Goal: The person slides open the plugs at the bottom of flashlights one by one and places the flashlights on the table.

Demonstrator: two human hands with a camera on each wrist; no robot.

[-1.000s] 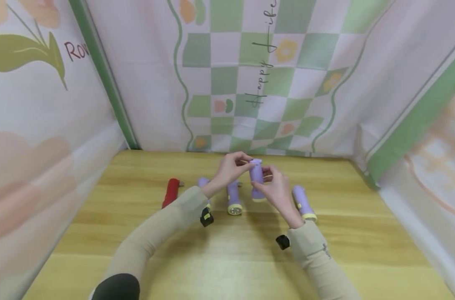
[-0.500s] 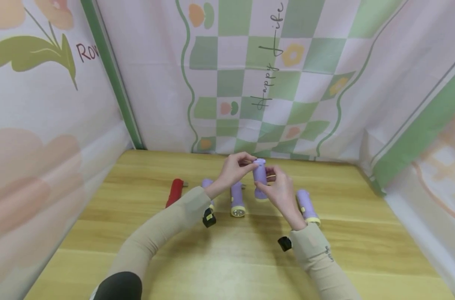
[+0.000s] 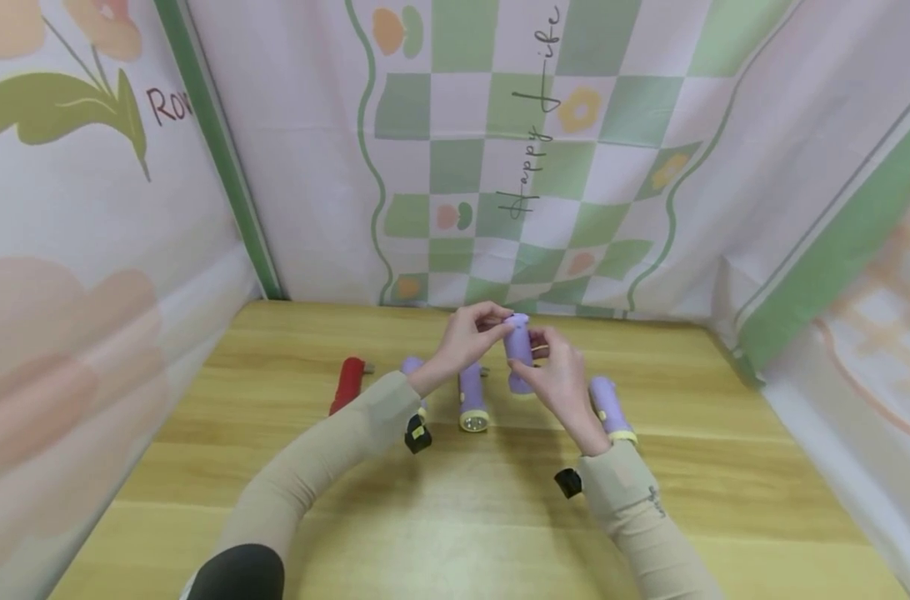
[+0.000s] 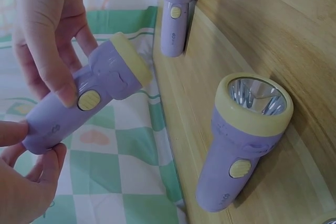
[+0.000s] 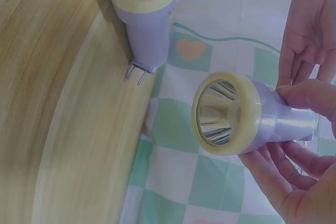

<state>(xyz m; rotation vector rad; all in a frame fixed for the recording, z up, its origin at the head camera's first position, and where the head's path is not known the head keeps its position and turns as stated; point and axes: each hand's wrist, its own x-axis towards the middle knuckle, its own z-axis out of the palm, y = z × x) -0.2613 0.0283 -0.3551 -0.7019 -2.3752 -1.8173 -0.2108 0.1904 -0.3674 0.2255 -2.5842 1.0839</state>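
Note:
Both hands hold a purple flashlight [image 3: 520, 350] with a pale yellow rim, raised over the far part of the table. My left hand [image 3: 470, 337] pinches its tail end between thumb and fingers. Around the body curls my right hand [image 3: 558, 371]; in the left wrist view its thumb [image 4: 64, 93] lies beside the ribbed yellow switch [image 4: 88, 99]. The lens [image 5: 218, 113] faces down toward the tabletop. Just left of it lies a second purple flashlight [image 3: 471, 392], and another purple flashlight [image 3: 607, 404] lies beyond the right wrist.
A red flashlight [image 3: 348, 383] with metal prongs at its far end lies on the wooden table [image 3: 455, 517] at left. Partly behind the left forearm is another purple flashlight [image 3: 412, 367]. A patterned curtain [image 3: 515, 167] rises along the table's back edge.
The view shifts slightly with the head. The held flashlight tilts up a little, so less of its yellow rim shows. Both hands keep their grip, and the other flashlights stay put.

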